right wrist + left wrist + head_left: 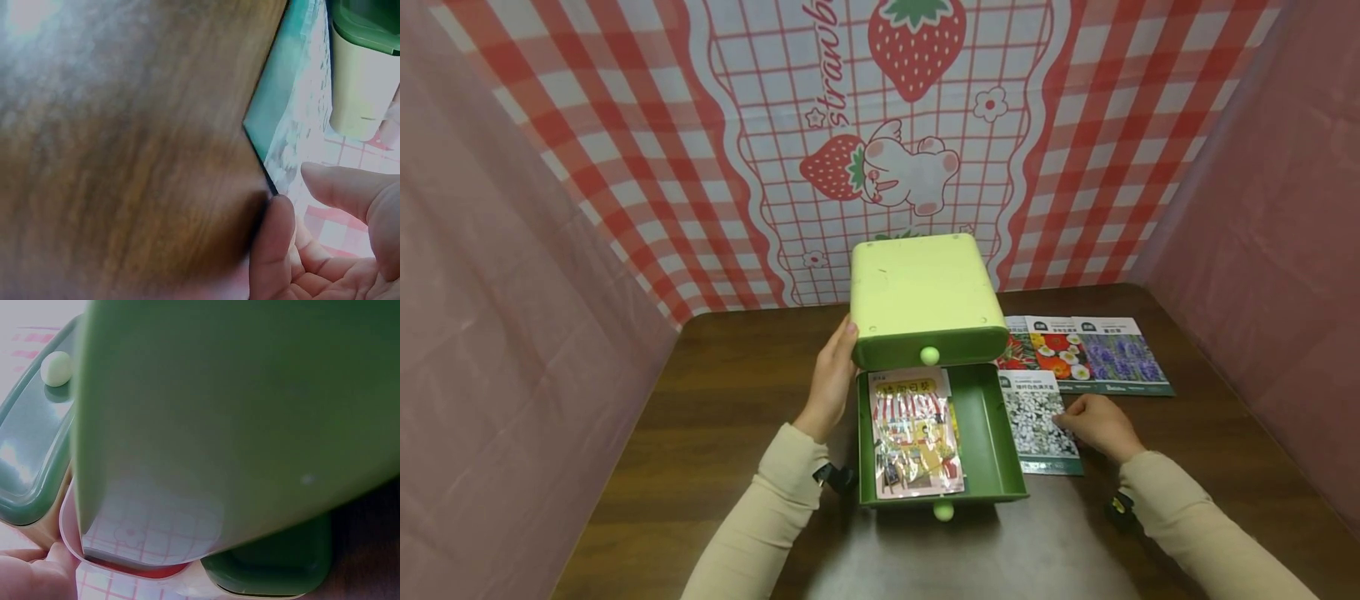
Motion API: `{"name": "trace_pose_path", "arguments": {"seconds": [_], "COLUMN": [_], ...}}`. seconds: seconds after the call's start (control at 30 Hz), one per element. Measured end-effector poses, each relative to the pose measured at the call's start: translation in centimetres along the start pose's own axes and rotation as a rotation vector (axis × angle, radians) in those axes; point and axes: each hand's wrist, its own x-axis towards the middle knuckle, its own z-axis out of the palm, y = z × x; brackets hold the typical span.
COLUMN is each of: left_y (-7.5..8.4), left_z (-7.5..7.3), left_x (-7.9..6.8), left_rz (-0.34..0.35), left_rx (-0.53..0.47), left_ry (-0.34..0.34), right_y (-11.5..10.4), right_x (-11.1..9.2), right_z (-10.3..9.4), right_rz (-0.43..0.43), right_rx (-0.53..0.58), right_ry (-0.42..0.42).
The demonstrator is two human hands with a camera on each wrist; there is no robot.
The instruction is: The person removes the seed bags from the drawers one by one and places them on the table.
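Note:
A small green drawer cabinet [925,287] stands mid-table, its lower drawer [992,442] pulled out. In that drawer lies a pink illustrated packet [917,442] under shiny wrapping. My left hand [831,375] rests against the cabinet's left side with fingers extended; the left wrist view has its fingers [37,575] at the bottom left, beside the cabinet body. To the right of the drawer lies a seed packet with white flowers [1037,421]. My right hand [1101,425] pinches its right edge, thumb [340,190] over the face and a finger [274,231] at the edge.
Behind the white-flower packet lie several more seed packets: one with purple flowers [1120,354], one with red and orange flowers [1060,350], and another partly covered. A checked strawberry cloth [760,167] hangs behind the wooden table [700,442], with pink cloth on both sides.

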Motion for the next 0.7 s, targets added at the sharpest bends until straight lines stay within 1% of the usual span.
{"name": "trace_pose_path", "arguments": {"seconds": [0.17,0.3,0.4,0.47,0.57,0.7], "left_y": [0.0,0.1,0.1,0.1,0.2,0.2], "left_z": [0.0,0.0,0.0,0.0,0.1,0.0], "left_x": [0.0,0.0,0.0,0.0,0.0,0.0], "left_rz": [0.008,0.015,0.015,0.014,0.004,-0.01], "left_rx": [-0.008,-0.014,-0.013,-0.011,-0.004,0.001], "left_ry": [-0.008,-0.014,-0.014,-0.012,-0.006,-0.002], "right_y": [0.1,0.0,-0.2,-0.6,-1.5,-3.1], "right_x": [0.0,0.0,-0.3,-0.6,-1.3,-2.1], "right_z": [-0.2,-0.6,-1.0,-1.2,-1.6,-2.4], "right_rz": [-0.019,-0.027,-0.049,-0.071,-0.132,-0.215], "right_rx": [-0.007,0.007,0.029,0.045,0.08,0.108], "right_ry": [0.014,0.02,0.043,0.071,0.132,0.229]}}
